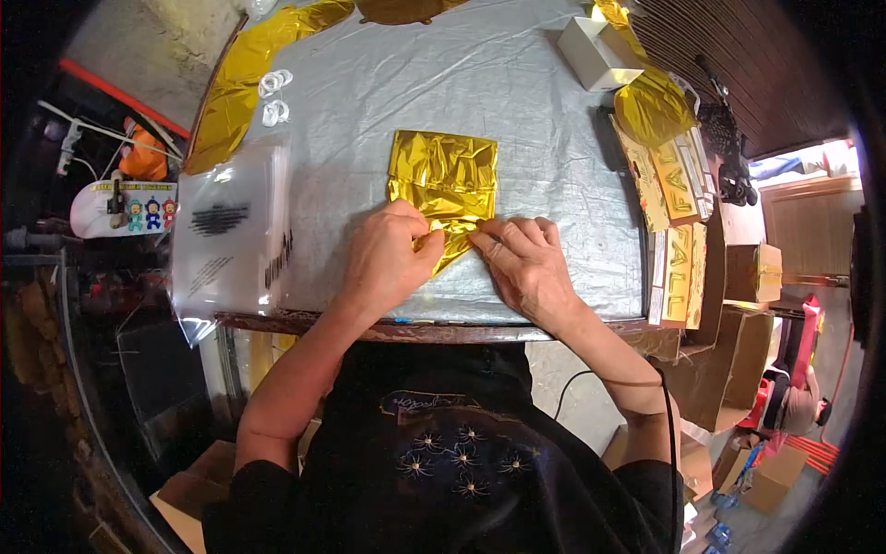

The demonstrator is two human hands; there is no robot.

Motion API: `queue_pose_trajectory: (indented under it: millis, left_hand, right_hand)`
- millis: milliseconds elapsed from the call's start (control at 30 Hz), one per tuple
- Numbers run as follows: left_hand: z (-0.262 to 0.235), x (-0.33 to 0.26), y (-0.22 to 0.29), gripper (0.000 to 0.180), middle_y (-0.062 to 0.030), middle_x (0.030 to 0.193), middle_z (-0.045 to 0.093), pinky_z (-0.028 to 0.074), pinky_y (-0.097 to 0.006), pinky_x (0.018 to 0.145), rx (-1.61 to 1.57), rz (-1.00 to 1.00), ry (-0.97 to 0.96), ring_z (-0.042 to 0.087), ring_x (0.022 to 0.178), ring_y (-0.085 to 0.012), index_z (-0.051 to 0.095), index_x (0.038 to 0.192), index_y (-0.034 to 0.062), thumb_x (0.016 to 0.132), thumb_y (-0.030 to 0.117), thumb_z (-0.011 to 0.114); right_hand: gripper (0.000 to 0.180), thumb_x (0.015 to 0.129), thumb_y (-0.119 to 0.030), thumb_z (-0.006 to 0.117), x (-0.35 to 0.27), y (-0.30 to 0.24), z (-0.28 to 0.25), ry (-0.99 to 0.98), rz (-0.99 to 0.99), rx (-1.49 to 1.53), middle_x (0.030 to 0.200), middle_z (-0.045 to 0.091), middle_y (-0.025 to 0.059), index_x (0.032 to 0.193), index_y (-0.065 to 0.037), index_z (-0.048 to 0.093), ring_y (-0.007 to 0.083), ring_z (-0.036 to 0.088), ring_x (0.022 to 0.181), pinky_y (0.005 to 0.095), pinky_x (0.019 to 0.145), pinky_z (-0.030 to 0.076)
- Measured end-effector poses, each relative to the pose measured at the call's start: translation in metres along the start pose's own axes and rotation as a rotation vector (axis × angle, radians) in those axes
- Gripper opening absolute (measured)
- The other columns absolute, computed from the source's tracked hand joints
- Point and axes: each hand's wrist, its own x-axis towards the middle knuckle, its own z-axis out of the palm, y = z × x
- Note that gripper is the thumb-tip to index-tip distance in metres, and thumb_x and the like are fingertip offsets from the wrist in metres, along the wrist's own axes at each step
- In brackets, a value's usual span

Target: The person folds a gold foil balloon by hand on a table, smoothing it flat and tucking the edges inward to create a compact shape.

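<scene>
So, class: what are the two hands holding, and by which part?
Both the left hand and right hand pinch the folded gold foil sheet at its near edge.

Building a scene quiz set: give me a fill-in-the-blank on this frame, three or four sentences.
1. Both hands press on a folded foil balloon of ____ colour.
2. The left hand and right hand work at the foil's ____ edge.
3. A stack of clear plastic bags lies to the person's ____.
4. The small white box sits at the table's far ____ corner.

Missing words: gold; near; left; right
</scene>
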Motion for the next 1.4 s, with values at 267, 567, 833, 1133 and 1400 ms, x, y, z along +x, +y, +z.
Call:
queue_pose_trajectory:
  millis: [267,567,833,1133,1400]
  left_hand:
    - [-0.023,-0.015,0.035,0.030,-0.0081,0.121,0.067,0.048,-0.048,0.098,0.454,0.498,-0.004,0.067,0.108,-0.0283,0.074,0.103,0.0060,0.080,0.020,0.086]
    - [-0.001,-0.006,0.012,0.011,-0.0146,0.082,0.067,0.048,-0.046,0.104,0.599,0.693,-0.002,0.068,0.095,-0.0284,0.071,0.079,-0.0025,0.082,0.008,0.071]
    - [-0.025,0.011,0.022,0.014,-0.0137,0.077,0.072,0.046,-0.046,0.106,0.365,0.466,-0.176,0.071,0.080,-0.0283,0.074,0.078,0.0007,0.085,0.012,0.069]
    - [-0.073,0.007,-0.011,0.073,-0.0098,0.153,0.051,0.031,-0.051,0.117,0.119,0.211,-0.251,0.043,0.145,-0.0338,0.059,0.126,0.0147,0.069,0.042,0.095]
    - [-0.048,-0.014,-0.040,0.060,-0.0050,0.147,0.055,0.034,-0.048,0.113,0.076,0.152,-0.119,0.048,0.138,-0.0297,0.060,0.117,0.0132,0.073,0.035,0.093]
  right_hand:
    - [0.039,0.083,-0.008,0.080,0.004,0.009,0.000,-0.002,0.002,0.038,0.118,0.070,0.0014,0.121,-0.012,0.077,0.0212,0.063,0.103,0.0390,0.090,0.042]
    - [0.032,0.083,-0.009,0.081,0.011,0.004,-0.005,0.003,0.023,0.080,0.111,0.070,0.0012,0.114,-0.012,0.077,0.0213,0.063,0.098,0.0388,0.091,0.042]
    - [0.020,0.086,-0.014,0.082,0.012,0.001,0.008,0.063,0.108,0.111,0.101,0.069,0.0012,0.106,-0.011,0.076,0.0220,0.063,0.096,0.0387,0.089,0.041]
    - [0.009,0.091,-0.015,0.080,0.012,0.003,0.005,-0.010,0.373,0.309,0.100,0.069,0.0011,0.098,-0.009,0.079,0.0220,0.057,0.100,0.0382,0.099,0.036]
    - [0.010,0.090,-0.012,0.082,0.016,0.005,-0.002,-0.119,0.447,0.358,0.100,0.068,0.0004,0.097,-0.006,0.078,0.0204,0.055,0.100,0.0396,0.101,0.033]
